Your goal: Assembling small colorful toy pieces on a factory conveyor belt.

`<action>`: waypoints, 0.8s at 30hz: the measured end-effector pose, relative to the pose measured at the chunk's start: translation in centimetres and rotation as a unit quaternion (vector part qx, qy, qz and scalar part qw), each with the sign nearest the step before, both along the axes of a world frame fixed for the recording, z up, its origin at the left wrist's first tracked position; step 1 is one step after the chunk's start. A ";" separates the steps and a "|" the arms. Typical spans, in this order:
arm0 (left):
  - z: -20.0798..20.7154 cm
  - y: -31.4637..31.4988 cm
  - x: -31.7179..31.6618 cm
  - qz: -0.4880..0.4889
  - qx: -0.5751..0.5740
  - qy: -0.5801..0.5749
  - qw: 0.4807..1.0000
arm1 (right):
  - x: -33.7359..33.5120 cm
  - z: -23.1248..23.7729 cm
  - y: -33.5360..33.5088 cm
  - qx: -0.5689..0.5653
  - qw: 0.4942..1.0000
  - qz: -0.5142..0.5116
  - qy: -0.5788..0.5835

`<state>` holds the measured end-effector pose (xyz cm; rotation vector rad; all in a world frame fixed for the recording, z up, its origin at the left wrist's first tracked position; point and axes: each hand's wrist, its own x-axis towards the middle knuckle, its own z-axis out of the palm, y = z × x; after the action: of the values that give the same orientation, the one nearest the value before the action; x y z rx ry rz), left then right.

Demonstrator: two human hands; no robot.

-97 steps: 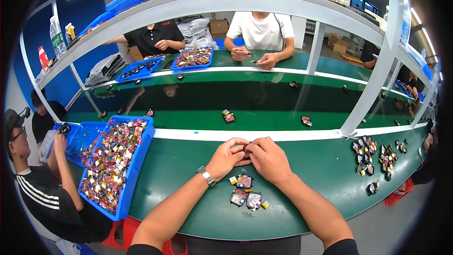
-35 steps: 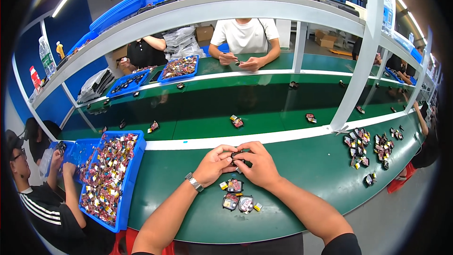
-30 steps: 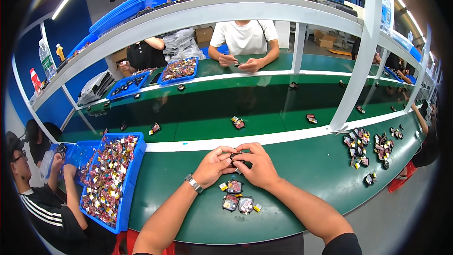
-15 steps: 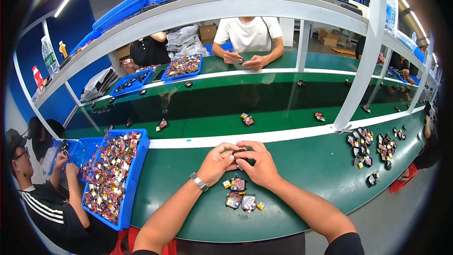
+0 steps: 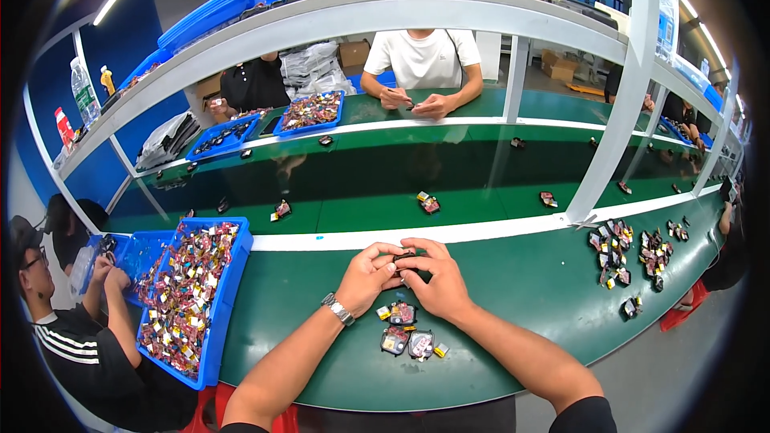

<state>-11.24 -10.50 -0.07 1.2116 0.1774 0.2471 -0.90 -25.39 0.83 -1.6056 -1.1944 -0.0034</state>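
Note:
My left hand (image 5: 368, 277), with a metal watch on its wrist, and my right hand (image 5: 435, 277) meet over the green table. Between their fingertips they grip a small black part (image 5: 403, 259), mostly hidden by the fingers, so its exact kind does not show. Just below the hands lie three small assemblies in dark, clear-looking housings: one (image 5: 399, 313) at the top, one (image 5: 394, 341) at lower left, and one (image 5: 421, 345) at lower right with a yellow tag beside it.
At my left a blue tray (image 5: 233, 289) brims with small red, white and yellow parts, beside a seated co-worker (image 5: 80, 353). Assembly piles (image 5: 611, 248) lie at right. Beyond the white rail, a green conveyor (image 5: 353, 208) carries scattered pieces. A shelf post (image 5: 613, 112) stands right.
Pieces on the conveyor have shifted slightly to the right. My hands stay nearly in place, still on the black part. The co-worker at left has moved their hands a little.

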 end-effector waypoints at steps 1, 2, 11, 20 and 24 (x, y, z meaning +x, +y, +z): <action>0.0 -0.1 0.1 0.005 0.005 0.004 1.000 | 0.1 0.0 -0.2 0.001 1.000 0.000 -0.002; -0.1 0.0 0.0 0.001 -0.001 -0.004 1.000 | 0.0 -0.1 -0.3 -0.002 1.000 0.006 -0.013; -0.1 0.3 0.0 -0.025 -0.023 0.000 0.999 | 0.2 1.2 -0.1 0.056 0.986 -0.038 -0.154; 0.7 -0.1 0.0 -0.025 -0.026 0.011 0.999 | -0.3 1.3 0.0 0.032 0.968 -0.076 -0.236; 0.7 -0.1 0.0 -0.019 -0.031 0.010 0.999 | -0.2 0.9 0.2 0.035 0.962 -0.089 -0.254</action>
<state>-11.23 -10.62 0.62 1.1558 0.1777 0.1942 -1.12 -25.14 1.75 -1.6971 -1.4086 -0.5995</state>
